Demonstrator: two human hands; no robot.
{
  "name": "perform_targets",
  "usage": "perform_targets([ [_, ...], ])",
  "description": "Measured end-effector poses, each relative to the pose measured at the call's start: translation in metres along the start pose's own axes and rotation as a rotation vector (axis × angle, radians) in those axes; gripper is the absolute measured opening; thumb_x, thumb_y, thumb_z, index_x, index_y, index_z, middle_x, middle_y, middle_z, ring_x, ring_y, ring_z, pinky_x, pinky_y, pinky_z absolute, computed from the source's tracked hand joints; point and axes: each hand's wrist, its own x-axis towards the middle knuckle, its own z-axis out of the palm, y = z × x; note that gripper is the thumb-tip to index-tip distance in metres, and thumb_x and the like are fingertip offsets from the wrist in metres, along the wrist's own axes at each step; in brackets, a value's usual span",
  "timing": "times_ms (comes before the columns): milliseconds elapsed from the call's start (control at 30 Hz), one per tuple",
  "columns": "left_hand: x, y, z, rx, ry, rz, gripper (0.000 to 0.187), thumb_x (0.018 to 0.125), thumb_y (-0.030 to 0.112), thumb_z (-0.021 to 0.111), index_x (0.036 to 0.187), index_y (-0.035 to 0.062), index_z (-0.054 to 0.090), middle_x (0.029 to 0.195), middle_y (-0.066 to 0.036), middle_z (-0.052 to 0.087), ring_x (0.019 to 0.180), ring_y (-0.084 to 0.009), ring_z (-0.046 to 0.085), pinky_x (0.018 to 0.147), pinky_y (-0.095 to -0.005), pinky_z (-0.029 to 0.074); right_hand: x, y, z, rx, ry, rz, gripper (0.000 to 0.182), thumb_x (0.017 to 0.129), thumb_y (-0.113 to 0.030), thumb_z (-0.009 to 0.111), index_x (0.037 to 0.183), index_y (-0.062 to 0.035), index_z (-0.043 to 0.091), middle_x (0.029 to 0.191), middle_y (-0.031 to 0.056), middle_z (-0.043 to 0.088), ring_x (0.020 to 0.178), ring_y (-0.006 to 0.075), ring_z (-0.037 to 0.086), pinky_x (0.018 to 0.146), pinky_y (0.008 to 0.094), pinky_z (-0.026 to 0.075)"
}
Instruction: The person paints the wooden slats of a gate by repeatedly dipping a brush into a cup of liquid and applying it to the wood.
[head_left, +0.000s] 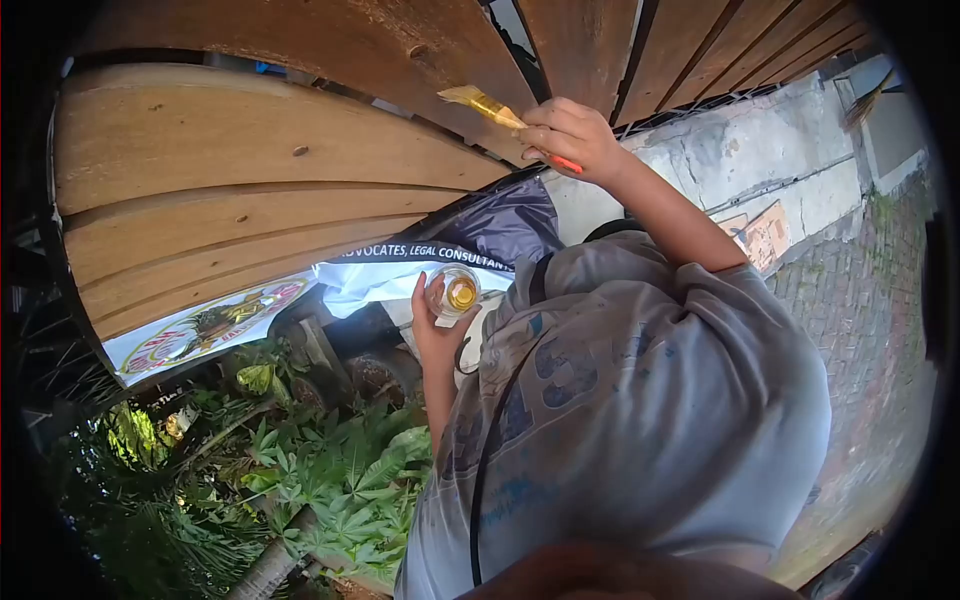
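Observation:
My right hand (578, 142) is closed around the handle of a paintbrush (490, 107), whose red-orange end sticks out below the fingers. The brush's pale bristles point left, over the dark brown wooden slats (390, 45). Lower down, my left hand (433, 325) grips a clear cup (458, 283) with some amber liquid in the bottom. It is close to my body, in front of the printed banner (350, 275). Lighter yellow-brown slats (200, 130) fan out to the left of both hands.
Green leafy plants (340, 480) grow at the lower left, below the slats. A worn whitish concrete ledge (740, 150) runs behind my right arm, with a flat pinkish piece (768, 235) on it. Brick paving (850, 300) lies to the right.

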Motion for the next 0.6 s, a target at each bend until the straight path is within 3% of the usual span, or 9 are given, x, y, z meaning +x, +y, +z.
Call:
perform_targets([
  [67, 0.000, 0.009, -0.018, 0.041, 0.004, 0.002, 0.112, 0.070, 0.000, 0.096, 0.161, 0.0011, 0.030, 0.143, -0.024, 0.058, 0.134, -0.0319, 0.059, 0.117, -0.0477, 0.047, -0.022, -0.001, 0.026, 0.020, 0.059, 0.019, 0.034, 0.092, -0.023, 0.077, 0.125, -0.0157, 0.070, 0.116, 0.0050, 0.070, 0.097, 0.0276, 0.068, 0.075, 0.0366, 0.058],
  [100, 0.012, 0.002, 0.013, -0.005, 0.016, 0.022, 0.112, 0.070, 0.000, 0.096, 0.161, 0.0011, 0.030, 0.143, -0.024, 0.058, 0.134, -0.0319, 0.059, 0.117, -0.0477, 0.047, -0.043, 0.025, 0.019, -0.007, 0.030, -0.015, 0.034, 0.092, -0.023, 0.077, 0.125, -0.0157, 0.070, 0.116, 0.0050, 0.070, 0.097, 0.0276, 0.068, 0.075, 0.0366, 0.058],
  [167, 0.010, 0.005, 0.006, -0.015, 0.022, 0.009, 0.113, 0.070, 0.000, 0.096, 0.161, 0.0018, 0.030, 0.142, -0.024, 0.059, 0.134, -0.0314, 0.059, 0.118, -0.0472, 0.047, -0.090, 0.032, 0.050, -0.025, -0.174, 0.175, 0.038, 0.090, -0.023, 0.079, 0.126, -0.0152, 0.069, 0.112, 0.0039, 0.070, 0.098, 0.0258, 0.068, 0.074, 0.0377, 0.058],
  [233, 0.007, 0.003, 0.002, -0.013, -0.002, 0.011, 0.113, 0.069, 0.000, 0.096, 0.161, 0.0023, 0.030, 0.142, -0.024, 0.059, 0.134, -0.0311, 0.059, 0.118, -0.0470, 0.047, -0.149, 0.038, 0.079, 0.004, -0.211, 0.244, 0.038, 0.094, -0.026, 0.076, 0.129, -0.0146, 0.068, 0.114, 0.0059, 0.070, 0.103, 0.0275, 0.069, 0.078, 0.0410, 0.059],
  [300, 0.008, 0.002, 0.002, -0.010, -0.036, 0.020, 0.114, 0.069, -0.001, 0.096, 0.161, 0.0027, 0.030, 0.141, -0.023, 0.059, 0.134, -0.0309, 0.059, 0.118, -0.0468, 0.047, -0.176, 0.029, 0.083, -0.111, -0.651, 0.668, 0.028, 0.099, -0.028, 0.069, 0.123, -0.0140, 0.068, 0.116, 0.0069, 0.068, 0.106, 0.0321, 0.069, 0.085, 0.0447, 0.058],
  [333, 0.009, 0.004, 0.001, -0.006, -0.047, 0.003, 0.114, 0.069, -0.002, 0.096, 0.161, 0.0033, 0.030, 0.142, -0.023, 0.059, 0.135, -0.0311, 0.058, 0.118, -0.0470, 0.047, -0.184, 0.024, 0.079, -0.057, -0.658, 0.719, 0.030, 0.101, -0.033, 0.065, 0.125, -0.0153, 0.068, 0.114, 0.0081, 0.067, 0.108, 0.0334, 0.069, 0.089, 0.0461, 0.057],
  [500, 0.021, 0.000, -0.002, -0.045, -0.092, -0.002, 0.113, 0.069, -0.005, 0.095, 0.161, 0.0041, 0.030, 0.145, -0.023, 0.057, 0.137, -0.0319, 0.057, 0.118, -0.0471, 0.046, -0.148, 0.022, 0.073, 0.011, -0.720, 0.687, 0.028, 0.099, -0.025, 0.065, 0.125, -0.0153, 0.067, 0.125, 0.0064, 0.067, 0.116, 0.0305, 0.068, 0.091, 0.0437, 0.057],
  [567, 0.027, -0.004, -0.001, -0.057, -0.106, 0.037, 0.112, 0.070, -0.005, 0.094, 0.161, 0.0045, 0.030, 0.146, -0.023, 0.056, 0.137, -0.0325, 0.057, 0.119, -0.0471, 0.046, -0.117, 0.018, 0.069, -0.082, -0.535, 0.423, 0.021, 0.098, -0.020, 0.066, 0.118, -0.0147, 0.069, 0.124, 0.0043, 0.067, 0.112, 0.0285, 0.068, 0.090, 0.0414, 0.058],
  [600, 0.030, -0.003, 0.000, -0.054, -0.117, 0.060, 0.112, 0.071, 0.001, 0.096, 0.161, 0.0028, 0.031, 0.146, -0.022, 0.059, 0.136, -0.0324, 0.059, 0.116, -0.0445, 0.047, -0.094, 0.013, 0.059, -0.094, -0.417, 0.347, 0.022, 0.096, -0.019, 0.068, 0.117, -0.0158, 0.070, 0.122, 0.0038, 0.067, 0.108, 0.0273, 0.068, 0.086, 0.0396, 0.058],
])
